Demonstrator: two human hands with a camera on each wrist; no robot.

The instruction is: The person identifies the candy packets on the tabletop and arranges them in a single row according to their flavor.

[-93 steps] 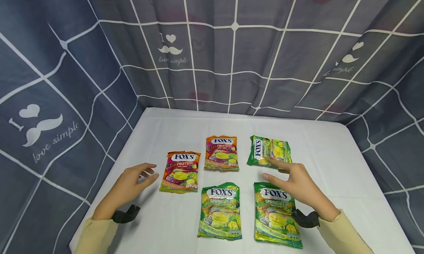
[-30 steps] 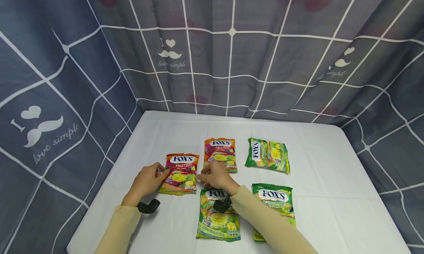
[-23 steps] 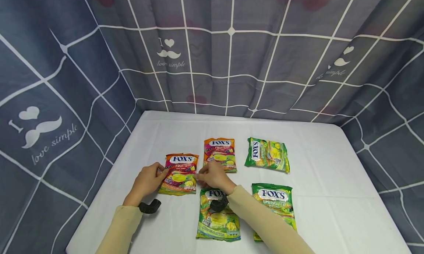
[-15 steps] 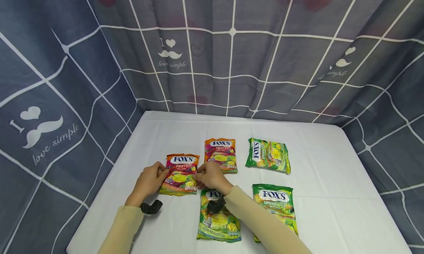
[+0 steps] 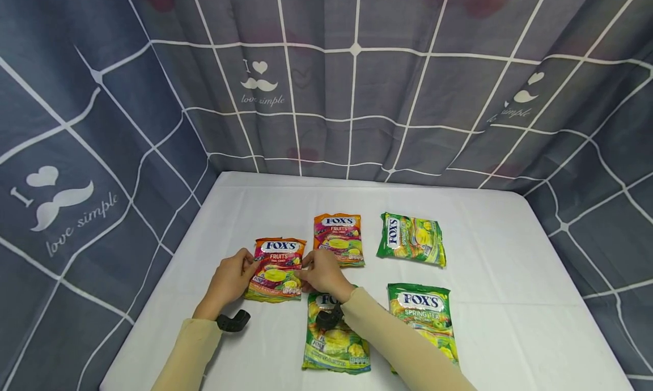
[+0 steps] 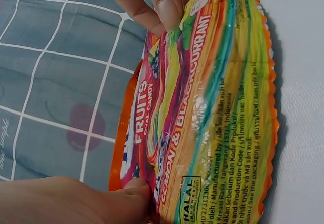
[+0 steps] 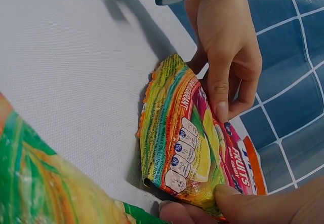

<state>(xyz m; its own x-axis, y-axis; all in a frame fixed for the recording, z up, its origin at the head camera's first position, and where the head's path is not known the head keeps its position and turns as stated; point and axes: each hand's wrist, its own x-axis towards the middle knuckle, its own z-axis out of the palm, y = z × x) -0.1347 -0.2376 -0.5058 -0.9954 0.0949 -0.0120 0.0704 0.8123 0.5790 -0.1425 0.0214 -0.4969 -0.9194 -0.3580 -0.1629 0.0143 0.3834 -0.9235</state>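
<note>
An orange-and-magenta candy bag (image 5: 276, 273) marked FOX'S Fruits lies left of centre on the white table. My left hand (image 5: 228, 279) pinches its left edge, thumb on the printed face. From the other side, my right hand (image 5: 326, 273) pinches the right edge near the lower corner. Up close in the left wrist view, the bag (image 6: 177, 117) spans both hands, its lemon and blackcurrant print facing up. The right wrist view shows my right thumb (image 7: 235, 196) pressed on the bag's corner, with my left hand (image 7: 225, 51) at the far edge.
A second Fruits bag (image 5: 338, 241) lies just behind my right hand. Green Spring Tea bags lie around: one turned sideways (image 5: 412, 239) at the back right, one (image 5: 335, 348) under my right wrist, one (image 5: 423, 309) partly behind my right sleeve. Grey checked curtains (image 5: 326, 96) enclose the table.
Three seconds ago both hands were apart from the Fruits bag, the right over the green bags. Both moved in and took hold of its sides; over the last second they barely move.
</note>
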